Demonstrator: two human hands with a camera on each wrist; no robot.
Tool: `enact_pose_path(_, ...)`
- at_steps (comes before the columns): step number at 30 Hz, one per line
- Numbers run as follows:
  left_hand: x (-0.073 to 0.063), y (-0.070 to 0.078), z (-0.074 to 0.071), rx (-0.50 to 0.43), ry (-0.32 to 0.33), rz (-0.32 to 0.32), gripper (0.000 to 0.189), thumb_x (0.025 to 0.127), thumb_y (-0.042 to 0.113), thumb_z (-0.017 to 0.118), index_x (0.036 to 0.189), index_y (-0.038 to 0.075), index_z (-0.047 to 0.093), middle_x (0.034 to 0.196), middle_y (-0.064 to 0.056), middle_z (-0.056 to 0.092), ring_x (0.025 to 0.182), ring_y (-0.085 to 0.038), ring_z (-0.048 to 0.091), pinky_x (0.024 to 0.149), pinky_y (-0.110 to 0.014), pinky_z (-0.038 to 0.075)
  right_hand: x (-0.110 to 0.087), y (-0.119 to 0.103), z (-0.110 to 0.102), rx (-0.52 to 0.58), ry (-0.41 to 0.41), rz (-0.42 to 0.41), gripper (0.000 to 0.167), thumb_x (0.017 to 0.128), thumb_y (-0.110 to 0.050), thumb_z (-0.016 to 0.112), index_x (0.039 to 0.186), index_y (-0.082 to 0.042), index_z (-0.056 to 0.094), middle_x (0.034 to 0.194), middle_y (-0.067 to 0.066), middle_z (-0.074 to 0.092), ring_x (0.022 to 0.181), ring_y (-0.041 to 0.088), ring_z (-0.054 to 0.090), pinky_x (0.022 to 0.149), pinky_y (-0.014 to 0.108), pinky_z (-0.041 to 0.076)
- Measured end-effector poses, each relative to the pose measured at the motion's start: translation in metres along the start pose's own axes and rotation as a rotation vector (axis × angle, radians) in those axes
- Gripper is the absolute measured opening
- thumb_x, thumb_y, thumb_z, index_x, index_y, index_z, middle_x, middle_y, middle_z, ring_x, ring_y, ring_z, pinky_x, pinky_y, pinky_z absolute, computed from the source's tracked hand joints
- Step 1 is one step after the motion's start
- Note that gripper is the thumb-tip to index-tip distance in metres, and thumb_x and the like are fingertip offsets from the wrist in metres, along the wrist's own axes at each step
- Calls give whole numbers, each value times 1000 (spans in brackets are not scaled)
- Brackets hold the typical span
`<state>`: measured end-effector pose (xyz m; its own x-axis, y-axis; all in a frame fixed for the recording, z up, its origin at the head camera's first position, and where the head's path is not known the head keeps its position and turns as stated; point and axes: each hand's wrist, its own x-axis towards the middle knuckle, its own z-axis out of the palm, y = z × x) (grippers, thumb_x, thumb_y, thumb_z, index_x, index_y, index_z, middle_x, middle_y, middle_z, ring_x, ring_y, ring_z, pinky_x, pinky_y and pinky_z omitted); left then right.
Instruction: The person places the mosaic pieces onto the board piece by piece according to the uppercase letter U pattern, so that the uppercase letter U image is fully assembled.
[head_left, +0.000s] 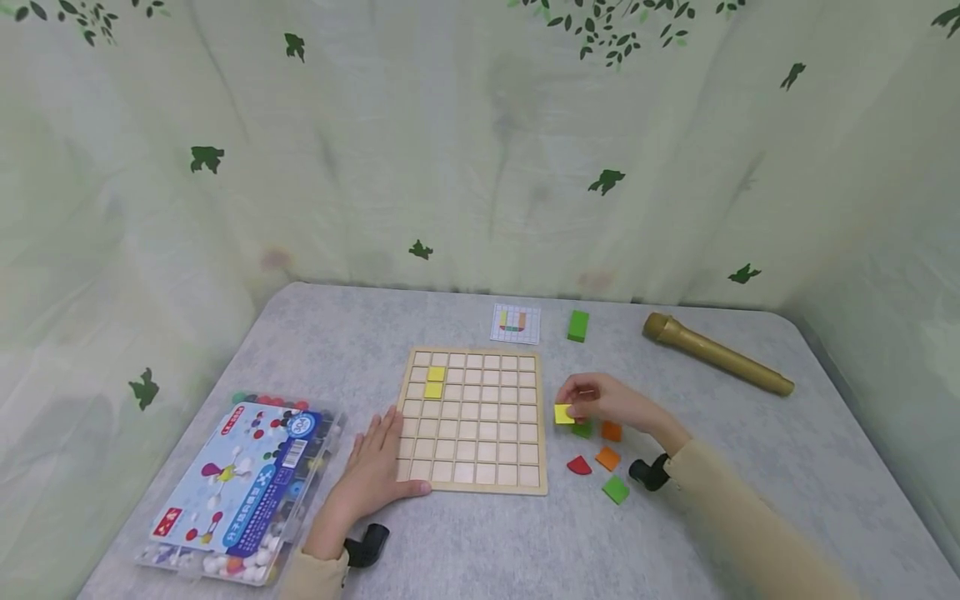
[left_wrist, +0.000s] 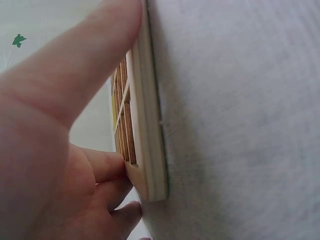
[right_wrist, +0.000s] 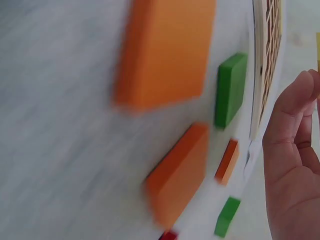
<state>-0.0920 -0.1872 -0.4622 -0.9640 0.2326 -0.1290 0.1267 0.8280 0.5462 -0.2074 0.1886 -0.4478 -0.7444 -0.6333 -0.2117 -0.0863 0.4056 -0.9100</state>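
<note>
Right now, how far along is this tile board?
It looks early. Done: two yellow tiles sit on the board. In hand: the right hand pinches a third yellow tile off the board; the left hand rests at its left edge. Left, judging by the card's coloured U: likely that tile, plus orange tiles, a red piece and green tiles lying right of the board.

Pale leaf-printed curtain (head_left: 450, 150), mottled grey tabletop (head_left: 480, 550), soft even light

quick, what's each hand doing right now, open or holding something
Left hand: open, touching the left and near edges of the grid board.
Right hand: pinching a yellow tile.
</note>
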Motion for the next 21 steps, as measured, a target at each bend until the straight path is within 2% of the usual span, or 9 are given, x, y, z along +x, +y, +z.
enact_pose_path(10,2,-2,2,5,-10,-8,117,73,50,78,147,-11,12,156,-26,6,141,-45,1,109,-62,2,48,-16,28,17,-56,-55,11,91,-8,62,101,-3,63,93,7,61,78,21,59,74,32,50)
enact_pose_path(21,2,-2,2,5,-10,-17,118,73,51,78,147,-12,11,156,-26,5,141,-45,1,109,-62,2,82,-40,58,46,-118,-93,11,91,-3,60,101,2,63,79,6,59,69,21,57,65,30,51)
